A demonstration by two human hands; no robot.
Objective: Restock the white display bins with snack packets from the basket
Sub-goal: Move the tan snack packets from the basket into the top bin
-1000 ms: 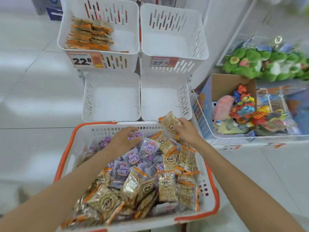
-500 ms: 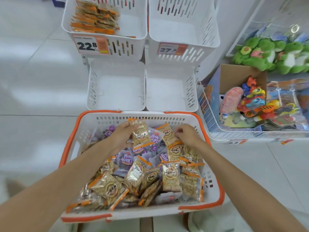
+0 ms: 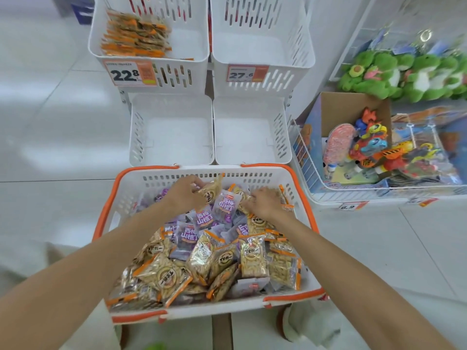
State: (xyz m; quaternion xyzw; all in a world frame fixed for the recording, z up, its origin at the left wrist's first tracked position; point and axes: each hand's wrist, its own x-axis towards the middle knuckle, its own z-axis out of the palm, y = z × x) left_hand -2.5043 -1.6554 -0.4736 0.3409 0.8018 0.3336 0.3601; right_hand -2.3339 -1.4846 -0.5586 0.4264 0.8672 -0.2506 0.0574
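A white basket (image 3: 255, 176) with orange rim and handles stands in front of me, heaped with orange-edged and purple snack packets (image 3: 222, 256). My left hand (image 3: 185, 192) is at the basket's far side and pinches an orange-edged packet (image 3: 211, 189) held up on edge. My right hand (image 3: 262, 202) lies beside it with fingers curled into the orange-edged packets (image 3: 286, 198) at the far right corner. Beyond the basket stand white display bins: the upper left bin (image 3: 151, 60) holds several orange packets, the upper right bin (image 3: 262, 50) and both lower bins (image 3: 171, 132) hold none.
A wire rack (image 3: 305, 157) at right holds a cardboard box of colourful toys (image 3: 374, 145). Green plush toys (image 3: 394, 72) sit above it. Price tags reading 22.8 (image 3: 130, 73) and 27.6 (image 3: 246, 73) hang on the upper bins. White tiled floor lies to the left.
My left hand took an orange-edged packet and lifted it toward the basket's far side. My right hand lowered the packet it held and dug into the far right corner. The view tilted down.
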